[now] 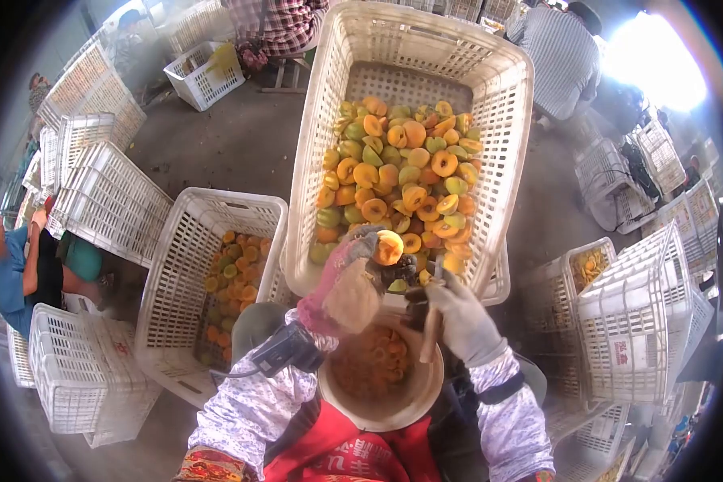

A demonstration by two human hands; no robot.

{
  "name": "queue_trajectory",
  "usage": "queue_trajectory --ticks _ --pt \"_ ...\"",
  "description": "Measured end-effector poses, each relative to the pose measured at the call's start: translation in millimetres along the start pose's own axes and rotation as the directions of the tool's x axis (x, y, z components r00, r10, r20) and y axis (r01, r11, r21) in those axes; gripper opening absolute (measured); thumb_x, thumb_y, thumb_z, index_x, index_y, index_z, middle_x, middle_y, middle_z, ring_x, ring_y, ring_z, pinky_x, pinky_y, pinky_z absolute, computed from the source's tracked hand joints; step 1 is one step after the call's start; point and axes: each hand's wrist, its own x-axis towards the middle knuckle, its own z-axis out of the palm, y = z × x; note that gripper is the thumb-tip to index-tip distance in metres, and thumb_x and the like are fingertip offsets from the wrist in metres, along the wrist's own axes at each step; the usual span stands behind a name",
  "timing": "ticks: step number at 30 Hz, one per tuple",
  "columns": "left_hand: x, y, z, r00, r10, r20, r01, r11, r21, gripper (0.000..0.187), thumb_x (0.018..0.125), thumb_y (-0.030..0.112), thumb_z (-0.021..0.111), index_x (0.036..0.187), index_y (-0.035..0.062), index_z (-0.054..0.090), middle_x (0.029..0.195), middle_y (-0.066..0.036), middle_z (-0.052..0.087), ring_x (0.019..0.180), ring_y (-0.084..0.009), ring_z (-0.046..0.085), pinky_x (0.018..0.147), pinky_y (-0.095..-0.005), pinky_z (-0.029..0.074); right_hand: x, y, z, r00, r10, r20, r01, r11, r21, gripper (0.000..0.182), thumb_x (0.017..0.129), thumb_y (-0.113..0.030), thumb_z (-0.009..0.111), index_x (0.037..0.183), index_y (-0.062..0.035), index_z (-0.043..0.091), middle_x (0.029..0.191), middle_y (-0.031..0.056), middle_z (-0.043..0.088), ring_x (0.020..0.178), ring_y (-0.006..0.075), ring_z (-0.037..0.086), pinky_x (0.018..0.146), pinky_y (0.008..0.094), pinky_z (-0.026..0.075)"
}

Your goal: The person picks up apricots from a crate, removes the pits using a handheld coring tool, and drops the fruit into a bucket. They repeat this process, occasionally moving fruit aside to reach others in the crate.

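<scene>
Left fingers (366, 242) pinch a fruit (389, 248) at their tips; right fingers (443, 298) grip a wooden handle (430, 328)

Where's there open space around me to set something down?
Bare floor shows between the big crate and the small white crate, and right of the big crate, before the person in stripes. The big crate's far end is bare inside. It's crowded around your left hand, right hand and the bucket.

Apron (333, 450) cut off; fruit (387, 357) in bucket (432, 381) blurred.
</scene>
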Motion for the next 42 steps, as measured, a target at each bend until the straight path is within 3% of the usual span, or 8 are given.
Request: queue_trajectory --ticks 3,5,12,18,20,24,26,42 --pt "4 -4 -7 0.981 0.17 0.089 -0.189 0.941 0.281 0.031 0.097 0.02 0.054 0.124 0.0054 0.051 0.113 -0.012 0.057 0.105 -0.0313 0.06 0.09 -0.0407 0.053 -2 -25 19 0.99 -0.036 -0.133 0.044 0.997 0.063 0.03 0.088 0.001 0.055 0.117 0.0037 0.057 0.113 0.0235 0.061 0.104 0.0348 0.061 0.085 0.0374 0.05" --pt "-4 5 6 0.999 -0.01 -0.048 0.006 0.996 -0.092 0.032 0.097 0.014 0.052 0.127 0.0028 0.048 0.113 -0.012 0.057 0.106 -0.0277 0.06 0.092 -0.0372 0.052 2 -8 16 0.917 -0.384 -0.103 0.296 0.832 -0.469 0.035 0.092 -0.013 0.056 0.123 0.0014 0.052 0.085 0.022 0.065 0.078 0.0369 0.065 0.067 0.0405 0.052" --pt "-3 -3 11 0.998 0.021 0.055 -0.02 1.0 -0.02 0.032 0.1 0.016 0.043 0.128 0.0006 0.049 0.115 -0.009 0.059 0.106 -0.0209 0.058 0.095 -0.035 0.049 3 -5 24 0.794 -0.589 -0.149 0.356 0.65 -0.671 0.026 0.086 -0.014 0.064 0.109 -0.001 0.06 0.071 0.0159 0.063 0.063 0.033 0.064 0.057 0.0386 0.051" --pt "-10 -6 14 0.987 0.159 0.001 -0.152 0.939 0.308 0.031 0.101 0.019 0.042 0.126 0.0034 0.051 0.111 -0.01 0.06 0.102 -0.0207 0.06 0.096 -0.0339 0.048 5 -6 28 0.813 -0.567 -0.135 0.286 0.59 -0.755 0.027 0.088 -0.019 0.064 0.109 -0.0039 0.059 0.066 0.0104 0.063 0.053 0.0297 0.062 0.049 0.0379 0.049" --pt "-14 -1 9 0.997 0.002 -0.083 0.043 0.841 0.539 0.03 0.102 0.021 0.04 0.126 0.0058 0.051 0.111 -0.008 0.06 0.1 -0.0168 0.059 0.091 -0.0302 0.05 4 -8 31 0.83 -0.539 -0.143 0.26 0.601 -0.756 0.027 0.088 -0.02 0.063 0.109 -0.0043 0.058 0.066 0.0106 0.063 0.053 0.0297 0.062 0.049 0.038 0.049" --pt "-9 -23 -8 0.988 0.144 0.049 -0.148 0.833 0.533 0.028 0.103 0.021 0.038 0.123 0.007 0.052 0.108 -0.004 0.06 0.095 -0.0099 0.058 0.083 -0.0256 0.051 5 -8 35 0.842 -0.521 -0.139 0.236 0.589 -0.773 0.028 0.09 -0.023 0.061 0.111 -0.0046 0.055 0.065 0.0109 0.062 0.054 0.0304 0.063 0.049 0.0385 0.049" --pt "-4 -16 18 0.994 0.056 -0.096 -0.05 0.997 0.056 0.027 0.104 0.02 0.035 0.121 0.0068 0.051 0.104 -0.001 0.06 0.09 -0.0085 0.057 0.076 -0.0245 0.051 4 -8 38 0.874 -0.47 -0.122 0.215 0.601 -0.77 0.029 0.09 -0.022 0.061 0.111 -0.004 0.054 0.065 0.0109 0.062 0.055 0.0307 0.063 0.049 0.0385 0.049" --pt "-3 -17 20 0.979 0.186 -0.078 -0.135 0.89 0.436 0.025 0.1 0.019 0.046 0.093 -0.0006 0.059 0.082 -0.005 0.06 0.077 -0.0124 0.056 0.073 -0.0276 0.045 0 10 44 0.939 -0.34 0.05 0.2 0.424 -0.883 0.045 0.082 -0.01 0.056 0.121 0.0106 0.05 0.068 0.0131 0.062 0.06 0.0281 0.063 0.055 0.0371 0.05"
